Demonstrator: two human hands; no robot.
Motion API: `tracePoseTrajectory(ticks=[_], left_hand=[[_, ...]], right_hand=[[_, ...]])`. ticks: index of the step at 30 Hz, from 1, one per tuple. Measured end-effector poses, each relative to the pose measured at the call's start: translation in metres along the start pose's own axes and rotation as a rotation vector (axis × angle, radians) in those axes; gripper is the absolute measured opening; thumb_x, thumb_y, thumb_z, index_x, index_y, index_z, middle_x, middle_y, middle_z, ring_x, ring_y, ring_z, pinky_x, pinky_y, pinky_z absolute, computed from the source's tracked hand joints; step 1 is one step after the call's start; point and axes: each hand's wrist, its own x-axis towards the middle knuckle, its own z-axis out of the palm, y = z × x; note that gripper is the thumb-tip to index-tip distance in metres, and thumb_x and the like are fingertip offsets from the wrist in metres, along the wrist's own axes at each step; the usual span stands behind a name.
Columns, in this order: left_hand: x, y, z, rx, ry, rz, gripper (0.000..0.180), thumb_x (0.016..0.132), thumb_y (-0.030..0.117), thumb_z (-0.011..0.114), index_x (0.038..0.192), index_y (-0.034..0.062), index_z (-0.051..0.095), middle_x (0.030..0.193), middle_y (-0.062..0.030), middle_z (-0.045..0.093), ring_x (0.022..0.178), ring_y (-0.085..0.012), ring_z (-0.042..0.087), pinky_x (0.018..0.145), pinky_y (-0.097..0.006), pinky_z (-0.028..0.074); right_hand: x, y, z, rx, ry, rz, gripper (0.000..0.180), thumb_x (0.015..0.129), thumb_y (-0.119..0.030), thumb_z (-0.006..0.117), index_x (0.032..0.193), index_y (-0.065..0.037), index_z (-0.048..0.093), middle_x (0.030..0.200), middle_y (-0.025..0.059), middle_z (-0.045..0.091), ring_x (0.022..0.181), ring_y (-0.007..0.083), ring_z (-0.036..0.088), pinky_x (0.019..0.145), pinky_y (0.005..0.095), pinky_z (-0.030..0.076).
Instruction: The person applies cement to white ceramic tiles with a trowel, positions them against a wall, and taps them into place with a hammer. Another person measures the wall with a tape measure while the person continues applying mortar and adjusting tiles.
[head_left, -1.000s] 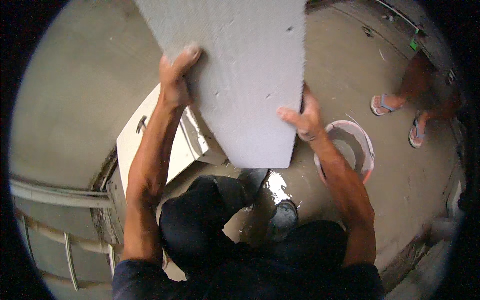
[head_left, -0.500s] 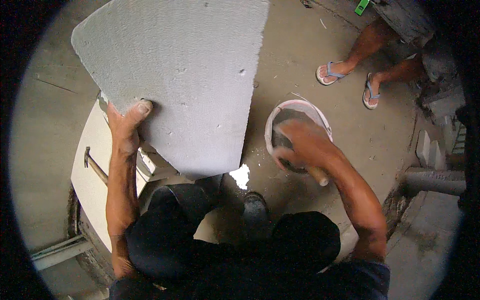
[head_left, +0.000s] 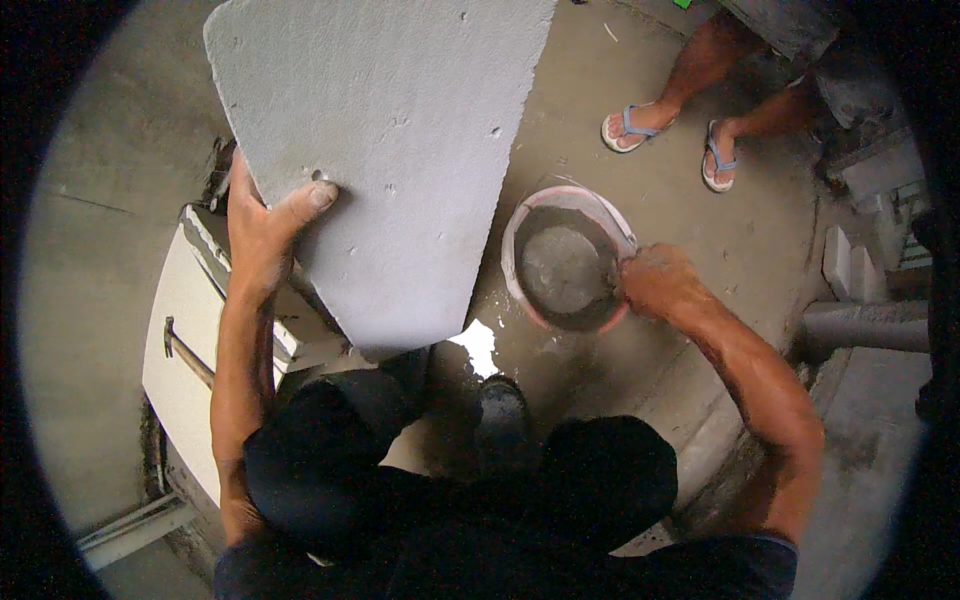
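Single head-worn fisheye view, looking steeply down, close range. Left hand [head_left: 262, 228] sits left of centre, right hand [head_left: 655, 282] right of centre, forearms entering from the lower edge. Rim bends straight lines; corners black. No second view.

packages: none in view | labels: none in view | signs: none in view | screens: none in view | possible exception: small bright green scrap [head_left: 683, 3] at the far edge, right of centre, cut off by the frame, too little showing to tell what it is
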Motion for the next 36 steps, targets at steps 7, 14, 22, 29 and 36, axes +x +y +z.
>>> tracePoseTrajectory(ticks=[7, 14, 22, 29, 36], left_hand=[[-0.009, 0.007, 0.0, 0.066, -0.018, 0.056, 0.108, 0.062, 0.043, 0.097, 0.146, -0.001, 0.047, 0.124, -0.0219, 0.066, 0.113, -0.0356, 0.068, 0.1, -0.049, 0.055], [-0.023, 0.012, -0.007, 0.063, -0.043, 0.055, 0.114, 0.056, 0.045, 0.101, 0.146, -0.0006, 0.047, 0.126, -0.021, 0.066, 0.117, -0.0342, 0.067, 0.105, -0.047, 0.052], [-0.017, 0.007, -0.015, 0.066, -0.062, 0.041, 0.115, 0.054, 0.041, 0.101, 0.147, -0.0016, 0.046, 0.128, -0.0186, 0.065, 0.116, -0.0315, 0.066, 0.104, -0.045, 0.052], [-0.007, -0.003, -0.025, 0.068, -0.047, 0.056, 0.111, 0.056, 0.041, 0.097, 0.146, -0.0026, 0.047, 0.126, -0.0191, 0.065, 0.113, -0.0334, 0.067, 0.101, -0.046, 0.053], [0.001, -0.014, -0.027, -0.014, -0.043, 0.051, 0.11, 0.057, 0.046, 0.096, 0.144, -0.0022, 0.047, 0.121, -0.0186, 0.066, 0.108, -0.0331, 0.069, 0.094, -0.046, 0.057]], right_hand=[[0.04, -0.014, 0.032, -0.145, 0.45, 0.063, 0.027, 0.095, -0.018, 0.063, 0.112, -0.001, 0.075, 0.088, 0.0207, 0.076, 0.081, 0.0339, 0.078, 0.07, 0.0488, 0.063], [0.034, -0.031, 0.054, -0.027, 0.014, -0.066, 0.027, 0.089, -0.02, 0.07, 0.11, -0.004, 0.076, 0.099, 0.0179, 0.079, 0.088, 0.0361, 0.078, 0.075, 0.0505, 0.063], [-0.025, -0.017, 0.065, 0.77, 0.025, 0.02, 0.028, 0.096, -0.033, 0.074, 0.11, -0.009, 0.075, 0.099, 0.0112, 0.077, 0.091, 0.0285, 0.072, 0.084, 0.0431, 0.056], [-0.057, -0.028, 0.111, 1.233, 0.322, 0.077, 0.018, 0.101, -0.026, 0.072, 0.109, -0.009, 0.073, 0.082, -0.0009, 0.063, 0.064, 0.0089, 0.054, 0.055, 0.028, 0.046], [-0.089, -0.009, 0.031, 1.103, 0.27, 0.164, 0.034, 0.106, -0.04, 0.064, 0.104, -0.007, 0.069, 0.073, 0.001, 0.057, 0.061, 0.0105, 0.053, 0.055, 0.0303, 0.044]])
